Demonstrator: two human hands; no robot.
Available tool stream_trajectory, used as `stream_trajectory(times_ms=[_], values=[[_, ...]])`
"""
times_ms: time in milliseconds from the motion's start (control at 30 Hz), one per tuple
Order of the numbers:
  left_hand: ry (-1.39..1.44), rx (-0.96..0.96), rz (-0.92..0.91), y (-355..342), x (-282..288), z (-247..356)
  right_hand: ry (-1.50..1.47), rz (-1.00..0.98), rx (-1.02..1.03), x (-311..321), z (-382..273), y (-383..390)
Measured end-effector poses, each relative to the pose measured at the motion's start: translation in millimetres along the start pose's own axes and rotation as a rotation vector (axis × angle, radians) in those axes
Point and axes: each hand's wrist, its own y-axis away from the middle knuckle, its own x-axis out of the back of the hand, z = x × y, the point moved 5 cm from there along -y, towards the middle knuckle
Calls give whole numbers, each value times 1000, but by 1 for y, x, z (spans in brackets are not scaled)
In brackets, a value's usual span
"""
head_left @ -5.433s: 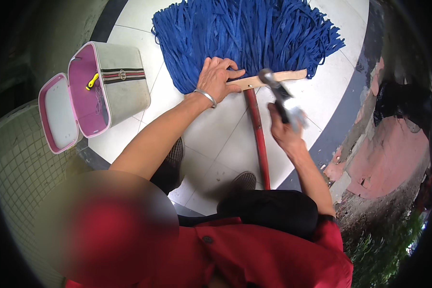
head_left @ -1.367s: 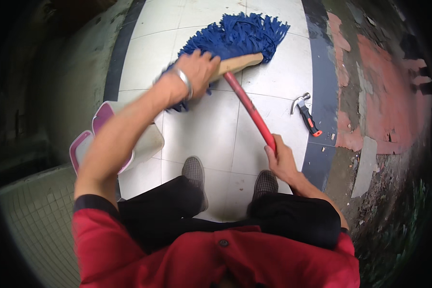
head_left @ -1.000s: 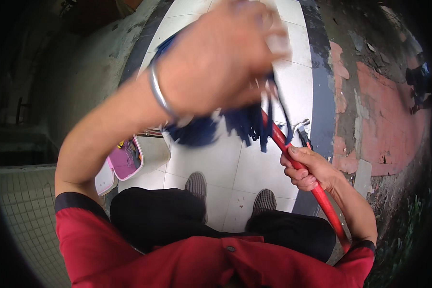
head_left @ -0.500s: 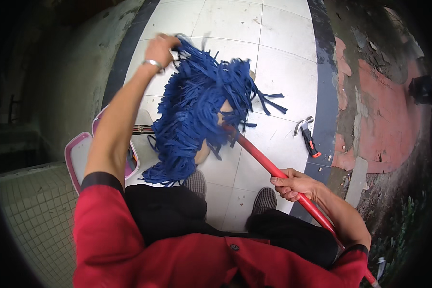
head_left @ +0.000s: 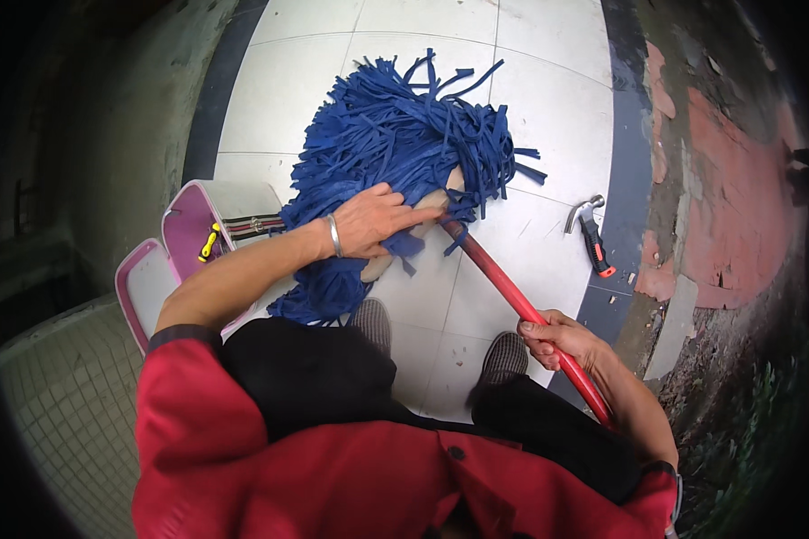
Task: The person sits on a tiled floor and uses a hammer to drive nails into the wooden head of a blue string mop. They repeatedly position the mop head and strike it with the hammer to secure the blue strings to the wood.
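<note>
A mop head of blue cloth strips lies on the floor, its pale wooden bar partly hidden by strands. My left hand rests over the bar and strips, fingers apart, index finger reaching toward where the red pole joins the bar. My right hand is wrapped round the pole lower down, near my right knee. Right of the mop lies a claw hammer with a black and orange grip.
An open pink-lined box with a yellow-handled screwdriver stands at left beside the mop. My shoes are on white tiles bordered by dark strips. Broken pink and grey ground runs along the right.
My left hand came down from lifting the strands onto the mop head. My right hand still grips the pole. The hammer, in my right hand 5.4 seconds ago, now lies on the floor.
</note>
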Motion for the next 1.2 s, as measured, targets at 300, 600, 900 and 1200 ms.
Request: stream_trajectory(times_ms=[300, 600, 900, 1200], values=[[-479, 502, 186, 22, 88, -120, 256, 230, 205, 34, 31, -27], [-179, -442, -53, -84, -2, 2, 892, 469, 385, 54, 41, -45], [-381, -294, -452, -173, -21, -3, 1422, 507, 381, 31, 33, -22], [-61, 503, 1051, -127, 57, -143, 1839, 729, 219, 29, 28, -78]])
